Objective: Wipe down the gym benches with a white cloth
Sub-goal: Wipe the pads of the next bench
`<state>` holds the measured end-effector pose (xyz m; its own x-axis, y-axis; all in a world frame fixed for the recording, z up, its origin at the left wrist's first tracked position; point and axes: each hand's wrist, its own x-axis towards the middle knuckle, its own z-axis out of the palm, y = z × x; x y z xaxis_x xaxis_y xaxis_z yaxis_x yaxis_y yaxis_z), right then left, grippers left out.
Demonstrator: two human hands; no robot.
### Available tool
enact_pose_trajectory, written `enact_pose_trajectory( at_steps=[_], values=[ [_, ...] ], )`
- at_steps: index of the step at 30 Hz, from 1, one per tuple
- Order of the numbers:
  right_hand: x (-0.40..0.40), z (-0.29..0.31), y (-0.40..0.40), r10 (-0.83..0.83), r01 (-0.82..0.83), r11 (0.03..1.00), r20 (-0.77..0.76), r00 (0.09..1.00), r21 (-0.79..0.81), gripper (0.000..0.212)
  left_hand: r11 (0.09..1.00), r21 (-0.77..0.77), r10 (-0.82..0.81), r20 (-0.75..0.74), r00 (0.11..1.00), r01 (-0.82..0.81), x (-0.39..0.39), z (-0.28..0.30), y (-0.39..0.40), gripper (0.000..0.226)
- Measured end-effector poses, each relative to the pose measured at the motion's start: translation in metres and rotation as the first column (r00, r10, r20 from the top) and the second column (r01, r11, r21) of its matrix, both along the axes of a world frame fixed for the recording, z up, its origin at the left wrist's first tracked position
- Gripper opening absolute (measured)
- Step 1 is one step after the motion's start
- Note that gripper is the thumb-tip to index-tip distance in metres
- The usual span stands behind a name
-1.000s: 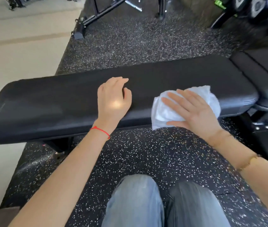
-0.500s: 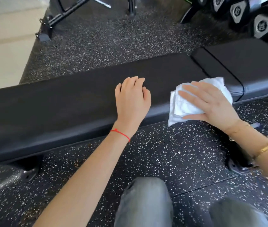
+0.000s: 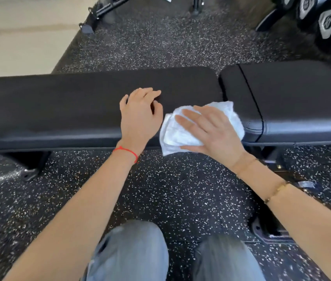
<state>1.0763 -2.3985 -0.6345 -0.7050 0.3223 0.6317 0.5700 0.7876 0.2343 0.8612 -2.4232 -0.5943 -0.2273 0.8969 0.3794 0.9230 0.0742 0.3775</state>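
Note:
A long black padded gym bench (image 3: 59,106) runs across the view, with a shorter seat pad (image 3: 302,94) at its right end. A folded white cloth (image 3: 177,132) lies on the near edge of the long pad, close to the gap between the pads. My right hand (image 3: 211,130) lies flat on the cloth with straight fingers, pressing it onto the pad. My left hand (image 3: 140,116) rests on the pad just left of the cloth, fingers loosely bent, holding nothing.
Speckled black rubber flooring (image 3: 180,189) lies under the bench. Dumbbells (image 3: 326,23) sit on a rack at the top right. A black equipment frame (image 3: 104,11) stands at the back. Pale flooring (image 3: 18,37) is at the left. My knees in jeans (image 3: 132,252) are below.
My right hand has slid the cloth leftward along the bench edge, away from the seat pad and up beside my left hand. The view has shifted as my head moved.

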Motion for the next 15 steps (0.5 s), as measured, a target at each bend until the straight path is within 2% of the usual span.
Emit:
enact_pose_trajectory(
  at_steps=[4, 9, 15],
  values=[
    [0.023, -0.003, 0.007, 0.032, -0.031, 0.999, 0.033, 0.999, -0.028, 0.065, 1.000, -0.001, -0.015, -0.006, 1.000, 0.015, -0.001, 0.002, -0.002, 0.040],
    [0.001, -0.005, 0.001, -0.064, 0.068, 0.996, 0.076, 0.995, -0.049, 0.068, 1.000, -0.010, -0.011, 0.001, 1.000, 0.011, 0.000, 0.001, -0.001, 0.039],
    [0.009, 0.011, 0.002, -0.016, 0.021, 0.999, 0.128, 0.992, -0.042, 0.064, 1.000, 0.000, -0.016, -0.003, 1.000, 0.016, -0.002, 0.000, -0.001, 0.039]
  ],
)
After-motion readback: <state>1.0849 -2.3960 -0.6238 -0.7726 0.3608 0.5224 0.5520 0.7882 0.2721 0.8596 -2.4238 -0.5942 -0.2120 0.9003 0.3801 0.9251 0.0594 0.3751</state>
